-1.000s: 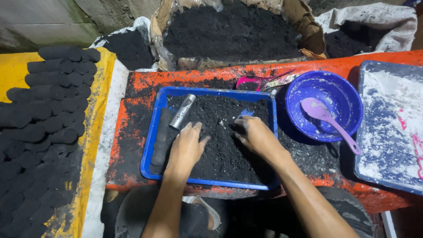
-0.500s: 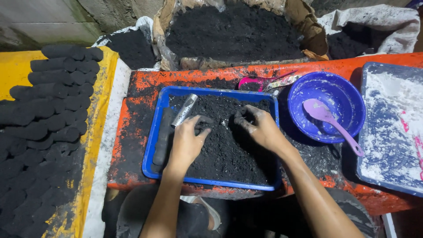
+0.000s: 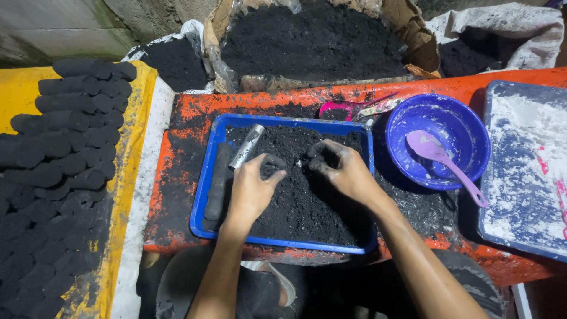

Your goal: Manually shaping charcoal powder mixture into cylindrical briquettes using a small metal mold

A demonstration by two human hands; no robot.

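Head view shows both hands down in the blue tray, which sits on the orange bench toward its near edge and is filled with black powder. The left hand lies palm down on the powder in the tray's left half, its grip half curled with thumb and forefinger forming a loose open ring, nothing clearly held. The right hand rests just right of the tray's middle, fingers bent and pinched toward the left hand; whether it holds a clump I cannot tell. The two grips face each other across a small gap of powder. A metal tube lies in the tray's far left corner, long axis slanting from the far edge toward the left hand, just beyond its fingertips, so the left hand is the nearer one. A dark roll lies along the tray's left wall. A blue bowl with a purple spoon stands off the tray's right edge.
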